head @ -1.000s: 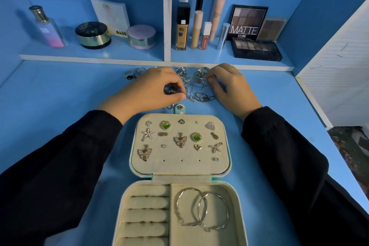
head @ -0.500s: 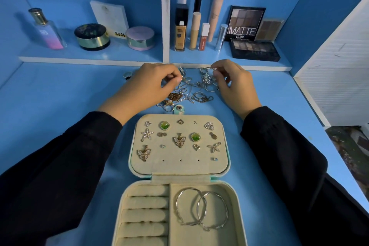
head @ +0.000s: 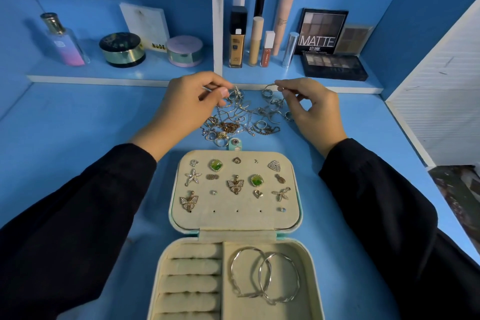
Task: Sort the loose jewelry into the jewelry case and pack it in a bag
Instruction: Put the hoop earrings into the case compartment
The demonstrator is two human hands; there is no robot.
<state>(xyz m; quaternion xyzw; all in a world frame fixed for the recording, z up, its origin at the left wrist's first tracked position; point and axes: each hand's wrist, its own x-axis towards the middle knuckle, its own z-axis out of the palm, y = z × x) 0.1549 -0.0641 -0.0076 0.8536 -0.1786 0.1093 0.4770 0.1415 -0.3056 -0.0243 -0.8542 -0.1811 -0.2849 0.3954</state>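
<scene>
An open cream-lined jewelry case [head: 285, 219] lies on the blue desk in front of me. Its lid panel holds several stud earrings and pendants [head: 235, 184]. Two large silver hoops [head: 265, 274] lie in the lower right compartment, beside the ring rolls [head: 192, 267]. Beyond the case is a tangled pile of loose rings and chains [head: 244, 117]. My left hand [head: 187, 109] pinches a piece of silver jewelry at the pile's upper left. My right hand [head: 311, 109] pinches a thin silver piece at the pile's upper right.
A low shelf [head: 104, 78] behind the pile carries a perfume bottle [head: 63, 41], two round compacts, makeup tubes [head: 259, 34] and eyeshadow palettes [head: 332, 65]. A white slatted panel [head: 441, 101] stands at the right. Black sleeves cover both forearms.
Both hands have lifted a little from the pile and spread apart, each pinching a piece. The tangle between them is more exposed than a second ago.
</scene>
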